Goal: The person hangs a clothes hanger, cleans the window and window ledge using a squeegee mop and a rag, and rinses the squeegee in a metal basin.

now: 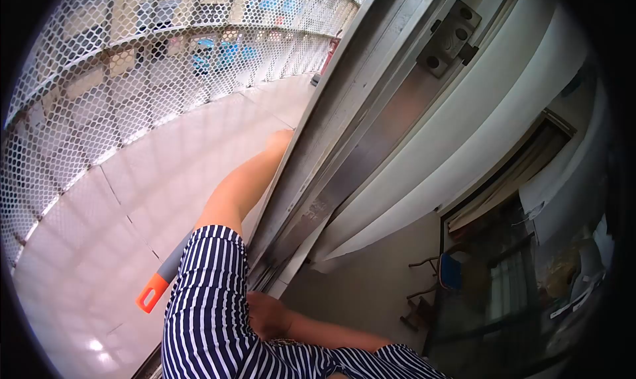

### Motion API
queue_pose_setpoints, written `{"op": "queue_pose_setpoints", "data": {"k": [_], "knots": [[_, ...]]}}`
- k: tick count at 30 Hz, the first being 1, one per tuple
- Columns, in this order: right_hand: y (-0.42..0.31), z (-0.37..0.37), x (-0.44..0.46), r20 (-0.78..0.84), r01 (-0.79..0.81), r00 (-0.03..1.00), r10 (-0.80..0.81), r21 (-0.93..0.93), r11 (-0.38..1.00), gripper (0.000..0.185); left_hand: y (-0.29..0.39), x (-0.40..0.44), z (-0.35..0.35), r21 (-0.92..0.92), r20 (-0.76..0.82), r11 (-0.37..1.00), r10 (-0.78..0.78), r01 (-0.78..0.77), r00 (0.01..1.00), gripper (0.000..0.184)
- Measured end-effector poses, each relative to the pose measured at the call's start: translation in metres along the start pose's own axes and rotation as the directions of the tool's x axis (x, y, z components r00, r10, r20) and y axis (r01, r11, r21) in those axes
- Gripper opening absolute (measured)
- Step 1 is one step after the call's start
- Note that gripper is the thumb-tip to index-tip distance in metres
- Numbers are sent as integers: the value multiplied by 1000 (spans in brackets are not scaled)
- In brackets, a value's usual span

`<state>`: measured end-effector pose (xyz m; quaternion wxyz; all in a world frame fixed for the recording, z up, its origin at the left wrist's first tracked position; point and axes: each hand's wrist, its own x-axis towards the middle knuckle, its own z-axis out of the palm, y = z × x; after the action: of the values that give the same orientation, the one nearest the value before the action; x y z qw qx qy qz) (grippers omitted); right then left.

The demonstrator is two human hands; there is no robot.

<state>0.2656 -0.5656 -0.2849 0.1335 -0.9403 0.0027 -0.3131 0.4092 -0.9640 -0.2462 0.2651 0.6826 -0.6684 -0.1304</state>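
My left arm, in a navy and white striped sleeve (209, 280), stretches out past the metal window frame (318, 174). Only the back of my left hand (279, 138) shows; the frame's edge hides its fingers. From under that sleeve pokes a grey handle with an orange end (154, 291) and a hanging hole. Its other end is covered by the arm, so what it belongs to and whether it is held cannot be told. On the inner side, my right hand (266, 316) is close to the bottom of the frame, in shadow, its fingers largely behind the left sleeve.
A white mesh guard (73, 94) curves around the pale tiled ledge (86, 246) outside. A dark latch fitting (449, 38) sits on the frame. Indoors hang white curtains (424, 154), with a blue-seated chair (450, 271) on the floor beyond.
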Motion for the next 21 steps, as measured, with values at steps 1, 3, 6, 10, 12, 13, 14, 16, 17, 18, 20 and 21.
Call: {"op": "queue_pose_setpoints", "data": {"k": [1, 3, 6, 10, 12, 13, 14, 16, 17, 18, 20, 21], "knots": [[-3, -6, 3, 16, -1, 1000, 0, 24, 1000, 19, -8, 2, 8, 84, 37, 996, 29, -32, 999, 36], [-5, -7, 7, 41, -7, 999, 5, 61, 998, 22, -22, 2, 23, 53, -4, 999, -3, 3, 1000, 34], [-5, -2, 8, -34, 10, 999, -9, 17, 1000, 30, -44, -20, 6, 191, -19, 977, 103, -97, 995, 32], [-2, 4, 4, -53, 29, 998, -30, -28, 999, 31, -14, -119, -93, 140, 61, 973, 177, -184, 982, 31], [-3, 4, 2, -56, 32, 998, -34, -38, 999, 30, -4, -145, -115, 174, 117, 974, 127, -146, 985, 34], [-3, 4, 2, -60, 35, 997, -37, -38, 999, 29, -2, -158, -126, 187, 137, 975, 94, -119, 986, 37], [-5, 3, 1, -70, 26, 997, -29, -43, 999, 28, 2, -171, -136, 204, 159, 975, 55, -87, 986, 41], [-4, 5, -1, -101, 32, 994, -35, -31, 999, 26, 11, -196, -156, 244, 203, 970, -31, -19, 979, 48], [-3, 7, -2, -117, 41, 992, -44, -29, 999, 26, 15, -207, -166, 263, 221, 965, -74, 14, 973, 52], [-2, 9, -3, -128, 49, 990, -52, -23, 999, 25, 17, -222, -177, 281, 228, 958, -115, 47, 967, 57], [-2, 9, -5, -144, 65, 987, -66, -8, 998, 23, 18, -248, -198, 308, 238, 946, -183, 104, 954, 66], [-2, 8, -5, -151, 69, 986, -69, -6, 998, 22, 19, -263, -209, 330, 233, 934, -221, 137, 947, 71]]}}
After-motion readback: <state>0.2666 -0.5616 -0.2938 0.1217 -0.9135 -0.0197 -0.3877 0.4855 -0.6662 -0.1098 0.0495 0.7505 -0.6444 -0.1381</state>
